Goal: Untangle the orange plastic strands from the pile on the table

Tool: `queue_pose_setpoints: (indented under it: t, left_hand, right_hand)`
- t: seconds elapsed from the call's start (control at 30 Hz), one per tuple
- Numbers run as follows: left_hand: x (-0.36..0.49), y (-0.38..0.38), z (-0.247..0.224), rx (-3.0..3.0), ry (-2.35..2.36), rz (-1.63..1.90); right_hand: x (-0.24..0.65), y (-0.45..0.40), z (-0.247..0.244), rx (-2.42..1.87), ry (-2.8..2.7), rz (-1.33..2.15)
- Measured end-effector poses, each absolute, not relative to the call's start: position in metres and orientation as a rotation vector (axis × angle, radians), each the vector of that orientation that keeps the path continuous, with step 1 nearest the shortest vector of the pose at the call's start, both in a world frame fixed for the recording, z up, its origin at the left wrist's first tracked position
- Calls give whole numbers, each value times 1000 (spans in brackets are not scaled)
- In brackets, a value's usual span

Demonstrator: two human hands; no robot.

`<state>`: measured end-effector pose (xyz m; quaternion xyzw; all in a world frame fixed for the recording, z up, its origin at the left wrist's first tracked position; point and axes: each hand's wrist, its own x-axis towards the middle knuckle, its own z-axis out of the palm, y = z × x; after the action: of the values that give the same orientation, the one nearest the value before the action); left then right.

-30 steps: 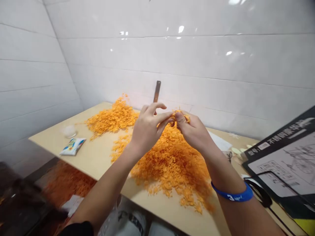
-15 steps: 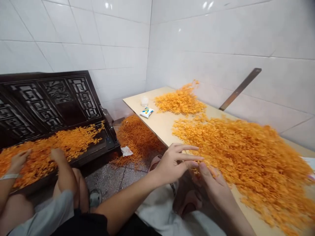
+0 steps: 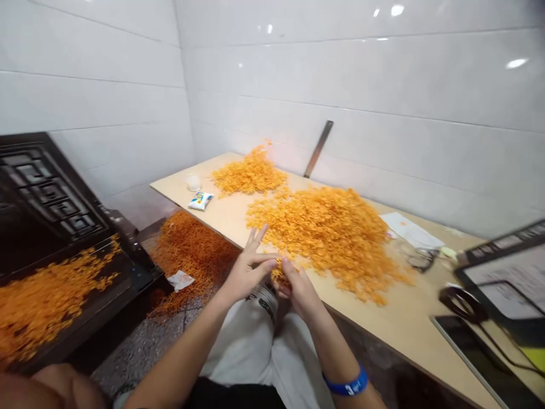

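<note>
Just off the front edge of the table, my left hand (image 3: 248, 271) and my right hand (image 3: 301, 291) meet at the fingertips. The left thumb and index finger pinch at a small orange piece, while the other left fingers stretch out. Several small orange pieces (image 3: 279, 274) are held in the curled right fingers; their exact shape is too small to make out. Right beside the hands, a large heap of the same orange pieces (image 3: 327, 227) covers the middle of the table (image 3: 409, 329). A blue wristband (image 3: 347, 384) circles my right wrist.
Farther back are a smaller orange heap (image 3: 251, 172), a white packet (image 3: 200, 200) and a small clear cup (image 3: 193, 182). A roll of tape (image 3: 462, 303) and a dark tablet-like slab (image 3: 485, 358) lie right. Orange strands (image 3: 191, 250) pile on the floor; a dark bench (image 3: 140, 272) stands left.
My view has swung right, bringing in the table's right end; the co-worker's hands have left the picture. Both my hands stay together, with the left fingers spread more upward.
</note>
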<state>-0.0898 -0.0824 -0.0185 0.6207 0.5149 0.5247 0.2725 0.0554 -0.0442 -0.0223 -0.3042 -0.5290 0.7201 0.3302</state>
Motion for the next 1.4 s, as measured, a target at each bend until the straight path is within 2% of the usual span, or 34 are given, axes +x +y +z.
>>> queue_pose_setpoints:
  t: [0.13,0.43,0.6,0.7,0.8,0.9,1.0,1.17,1.4]
  left_hand:
    - [-83,-65,-11,1701,1306,1443]
    - [-54,-11,18,1676,1246,1505]
    - [-59,20,19,1823,1391,1433]
    - [-92,46,23,1514,1632,1666]
    - [-125,68,28,1335,1790,1798]
    - [-125,76,30,1523,1697,1542]
    - [-99,71,29,1514,1569,1404]
    - [-46,55,24,1226,1178,1407]
    - [2,55,32,1111,1064,1522]
  right_hand:
    - [63,-34,-15,-780,-1385,1855]
    - [90,15,4,-732,-1719,1503]
    - [103,37,17,-869,-2019,1192]
    - [117,38,21,-920,-2166,1083]
    - [134,40,18,-962,-2086,1167]
    - [148,52,17,-983,-1825,1347]
    - [154,65,24,-949,-1581,1502]
    - [152,68,32,-854,-1329,1695]
    - [134,57,24,-838,-1375,1662]
